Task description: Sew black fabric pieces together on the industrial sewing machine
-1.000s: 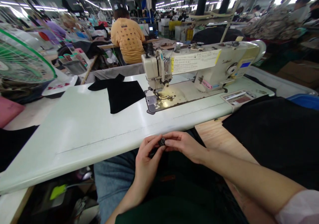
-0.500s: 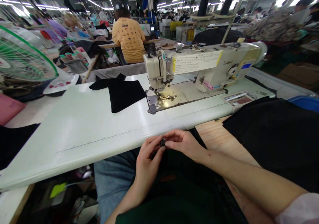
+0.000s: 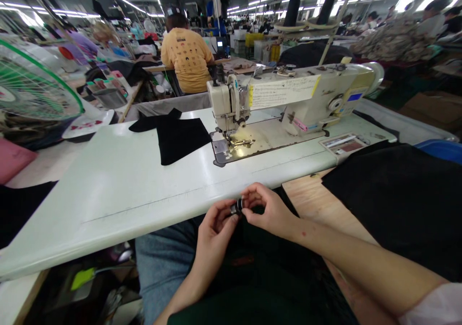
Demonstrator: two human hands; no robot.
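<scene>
My left hand (image 3: pixel 213 234) and my right hand (image 3: pixel 269 210) meet just below the near edge of the white sewing table (image 3: pixel 119 180), over my lap. Together they pinch a small dark round object with a metal rim, perhaps a bobbin (image 3: pixel 238 205). Fingers of both hands are closed on it. Dark green cloth (image 3: pixel 267 281) lies across my lap beneath them. The cream sewing machine (image 3: pixel 288 98) stands on the table beyond, its needle area lit.
A black fabric piece (image 3: pixel 176 135) lies left of the machine. A large black cloth pile (image 3: pixel 397 195) covers the wooden side table at right. A green fan (image 3: pixel 32 89) stands far left. A person in a yellow shirt (image 3: pixel 186 58) sits ahead, back turned.
Both hands have risen slightly toward the table edge. The right fingers have curled more around the small object, which now shows its metal rim.
</scene>
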